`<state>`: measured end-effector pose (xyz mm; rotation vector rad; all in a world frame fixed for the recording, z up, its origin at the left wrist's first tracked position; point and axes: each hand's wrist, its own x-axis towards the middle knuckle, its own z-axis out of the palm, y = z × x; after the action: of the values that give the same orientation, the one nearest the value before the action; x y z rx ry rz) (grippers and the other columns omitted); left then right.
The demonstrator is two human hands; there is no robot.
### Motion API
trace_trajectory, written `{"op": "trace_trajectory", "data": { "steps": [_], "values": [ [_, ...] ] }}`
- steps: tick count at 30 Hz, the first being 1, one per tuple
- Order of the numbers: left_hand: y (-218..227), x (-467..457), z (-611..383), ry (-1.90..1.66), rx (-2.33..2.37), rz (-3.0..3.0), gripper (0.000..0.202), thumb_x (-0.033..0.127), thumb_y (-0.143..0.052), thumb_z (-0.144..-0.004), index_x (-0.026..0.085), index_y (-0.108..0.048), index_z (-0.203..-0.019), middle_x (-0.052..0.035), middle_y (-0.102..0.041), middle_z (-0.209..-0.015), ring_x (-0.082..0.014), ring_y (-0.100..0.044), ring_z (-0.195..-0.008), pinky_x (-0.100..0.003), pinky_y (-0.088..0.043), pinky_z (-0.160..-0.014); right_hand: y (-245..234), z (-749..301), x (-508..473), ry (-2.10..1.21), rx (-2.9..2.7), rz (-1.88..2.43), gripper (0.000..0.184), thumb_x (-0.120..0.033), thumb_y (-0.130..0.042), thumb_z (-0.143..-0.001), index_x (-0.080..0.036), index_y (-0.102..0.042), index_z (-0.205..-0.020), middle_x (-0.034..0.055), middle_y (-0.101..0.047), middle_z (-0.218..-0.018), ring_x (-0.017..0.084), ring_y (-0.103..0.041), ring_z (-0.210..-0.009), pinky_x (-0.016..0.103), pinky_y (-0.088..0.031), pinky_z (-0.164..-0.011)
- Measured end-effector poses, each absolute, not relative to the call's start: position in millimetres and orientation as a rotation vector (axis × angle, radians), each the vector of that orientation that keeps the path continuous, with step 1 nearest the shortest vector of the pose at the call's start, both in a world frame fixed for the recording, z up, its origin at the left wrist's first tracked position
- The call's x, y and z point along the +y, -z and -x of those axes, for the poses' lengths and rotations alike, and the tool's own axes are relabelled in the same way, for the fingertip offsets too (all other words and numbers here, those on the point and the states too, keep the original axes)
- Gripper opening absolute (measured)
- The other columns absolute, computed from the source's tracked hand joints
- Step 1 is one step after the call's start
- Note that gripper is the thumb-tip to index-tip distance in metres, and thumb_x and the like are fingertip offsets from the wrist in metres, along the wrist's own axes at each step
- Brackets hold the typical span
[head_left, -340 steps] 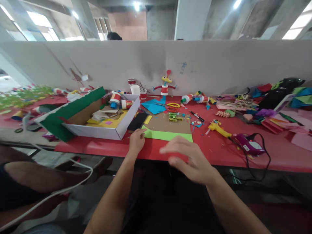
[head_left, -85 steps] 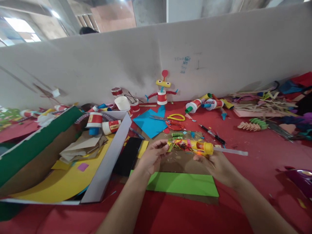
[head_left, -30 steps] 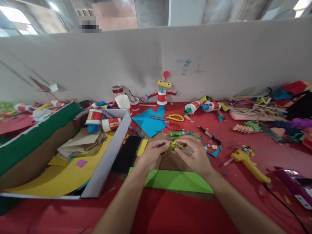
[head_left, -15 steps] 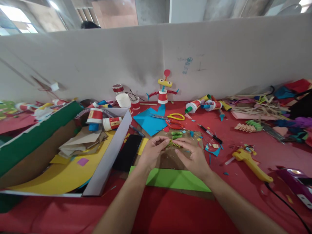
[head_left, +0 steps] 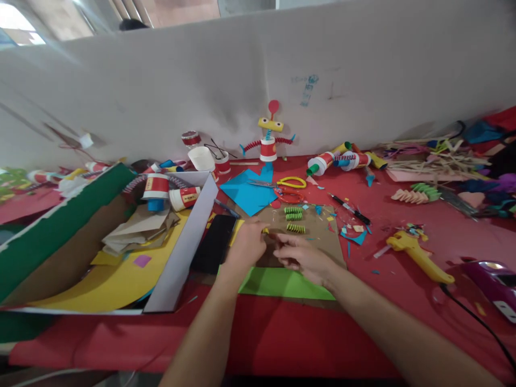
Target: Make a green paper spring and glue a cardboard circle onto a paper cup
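Note:
My left hand (head_left: 249, 243) is closed over the cardboard, with a small yellow folded paper spring (head_left: 265, 231) showing at its fingertips; most of that spring is hidden. Close by on the right, my right hand (head_left: 303, 257) has its index finger stretched toward the left hand and the other fingers loosely bent, holding nothing that I can see. Just beyond it, a yellow-green paper spring (head_left: 296, 228) lies on the cardboard mat (head_left: 322, 244). Green paper springs (head_left: 293, 213) lie behind that one. A light green paper sheet (head_left: 282, 285) lies under my wrists.
Left of my hands are a black phone (head_left: 213, 243) and an open box (head_left: 171, 269) of paper. Scissors (head_left: 282, 184) rest on blue paper (head_left: 245, 196). A paper-cup figure (head_left: 267, 148) stands behind. At right lie a craft knife (head_left: 350, 208) and a yellow glue gun (head_left: 421, 255).
My hands have moved apart slightly, and the right has dropped lower. A yellow-green spring that was between my fingers now shows on the cardboard. The view has tilted down.

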<state>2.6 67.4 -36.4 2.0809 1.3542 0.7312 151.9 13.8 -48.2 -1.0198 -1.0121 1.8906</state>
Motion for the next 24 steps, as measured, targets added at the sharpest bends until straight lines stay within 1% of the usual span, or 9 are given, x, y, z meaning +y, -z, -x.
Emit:
{"op": "trace_trajectory", "data": {
  "steps": [2,6,9,11,14,17,20,22,24],
  "values": [
    [44.2,69.2,-4.1,-0.597,1.364,-2.202,0.040,-0.001,-0.046,-0.064,0.017,-0.072,-0.089,-0.0112,-0.063,-0.086,-0.0238,-0.055,-0.088,-0.033,-0.039,-0.084,47.5,-150.4,13.7,-1.917,-1.021,1.054,0.030,-0.020,-0.060,-0.069,-0.019,-0.060,-0.098,-0.0068,-0.038,-0.058,0.005,-0.032,-0.046,0.019,-0.013,-0.039],
    [54.1,71.1,-4.2,-0.533,1.345,-2.248,0.046,-0.003,-0.044,-0.062,0.017,-0.070,-0.094,-0.0109,-0.059,-0.090,-0.0224,-0.053,-0.088,-0.032,-0.039,-0.084,45.4,-157.7,12.9,-1.728,-1.029,1.216,0.042,-0.021,-0.059,-0.070,-0.019,-0.056,-0.111,-0.0065,-0.040,-0.062,0.004,-0.034,-0.045,0.019,-0.019,-0.039],
    [55.9,71.6,-2.8,-0.537,1.343,-2.242,0.051,-0.003,-0.043,-0.063,0.018,-0.067,-0.104,-0.0118,-0.056,-0.099,-0.0224,-0.052,-0.089,-0.032,-0.040,-0.083,48.5,-168.2,15.9,-1.543,-1.112,1.300,0.032,-0.023,-0.056,-0.073,-0.019,-0.059,-0.105,-0.0043,-0.046,-0.067,0.005,-0.037,-0.048,0.019,-0.025,-0.042],
    [55.3,71.6,-2.0,-0.588,1.324,-2.213,0.052,-0.003,-0.045,-0.064,0.019,-0.065,-0.107,-0.0121,-0.057,-0.101,-0.0234,-0.053,-0.091,-0.033,-0.039,-0.084,54.1,-173.7,19.3,-1.395,-1.225,1.360,0.025,-0.024,-0.055,-0.075,-0.018,-0.062,-0.098,-0.0022,-0.053,-0.069,0.007,-0.044,-0.053,0.020,-0.032,-0.047],
    [52.5,71.1,-1.3,-0.686,1.367,-2.145,0.052,-0.003,-0.050,-0.063,0.021,-0.063,-0.107,-0.0097,-0.061,-0.094,-0.0234,-0.055,-0.089,-0.032,-0.039,-0.082,62.8,-176.1,22.1,-1.177,-1.445,1.426,0.019,-0.023,-0.052,-0.078,-0.018,-0.065,-0.092,0.0021,-0.063,-0.076,0.012,-0.055,-0.064,0.025,-0.042,-0.059],
    [48.8,70.8,-1.0,-0.585,1.500,-2.201,0.040,0.000,-0.051,-0.065,0.020,-0.062,-0.098,-0.0071,-0.062,-0.079,-0.0214,-0.057,-0.075,-0.030,-0.039,-0.072,65.5,-171.8,20.3,-0.941,-1.661,1.436,0.022,-0.020,-0.048,-0.081,-0.019,-0.065,-0.096,0.0048,-0.067,-0.088,0.015,-0.060,-0.073,0.029,-0.046,-0.066],
    [45.9,71.1,-1.3,-0.419,1.543,-2.314,0.023,0.005,-0.050,-0.069,0.018,-0.063,-0.082,-0.0063,-0.064,-0.074,-0.0193,-0.058,-0.072,-0.027,-0.038,-0.067,62.8,-164.5,18.3,-0.641,-1.864,1.385,0.028,-0.014,-0.045,-0.082,-0.020,-0.062,-0.103,0.0058,-0.066,-0.100,0.019,-0.059,-0.090,0.034,-0.045,-0.081],
    [45.3,71.3,-1.7,-0.380,1.541,-2.360,0.021,0.006,-0.047,-0.070,0.018,-0.063,-0.076,-0.0062,-0.066,-0.074,-0.0183,-0.059,-0.073,-0.026,-0.038,-0.065,60.9,-159.9,19.9,-0.504,-1.974,1.342,0.031,-0.010,-0.044,-0.082,-0.020,-0.061,-0.105,0.0058,-0.065,-0.105,0.020,-0.055,-0.098,0.036,-0.043,-0.088],
    [45.8,71.5,-1.8,-0.378,1.533,-2.389,0.022,0.005,-0.046,-0.071,0.018,-0.064,-0.076,-0.0063,-0.067,-0.074,-0.0178,-0.059,-0.071,-0.026,-0.038,-0.063,59.8,-156.3,24.3,-0.420,-2.053,1.312,0.032,-0.007,-0.044,-0.082,-0.018,-0.061,-0.106,0.0059,-0.064,-0.106,0.020,-0.053,-0.099,0.036,-0.042,-0.088]
  ]
}}
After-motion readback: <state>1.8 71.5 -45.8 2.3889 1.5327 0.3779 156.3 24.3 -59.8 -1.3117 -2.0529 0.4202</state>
